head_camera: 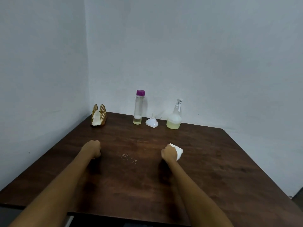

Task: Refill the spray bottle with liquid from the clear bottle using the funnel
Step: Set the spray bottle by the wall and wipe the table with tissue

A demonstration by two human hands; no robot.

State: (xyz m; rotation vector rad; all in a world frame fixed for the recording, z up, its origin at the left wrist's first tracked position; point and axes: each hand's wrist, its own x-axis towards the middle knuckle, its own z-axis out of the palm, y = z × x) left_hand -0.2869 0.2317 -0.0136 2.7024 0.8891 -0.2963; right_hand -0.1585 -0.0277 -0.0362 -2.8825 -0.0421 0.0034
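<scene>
Dark wooden table (213,169) underneath; left hand (92,149) fisted, holding nothing; right hand (169,153) curled round a white tissue (179,151). Far back by the wall: capped clear bottle (139,107), spray bottle (174,116), funnel (152,122) upside down between, napkin holder (99,115), droplets (128,158).
</scene>
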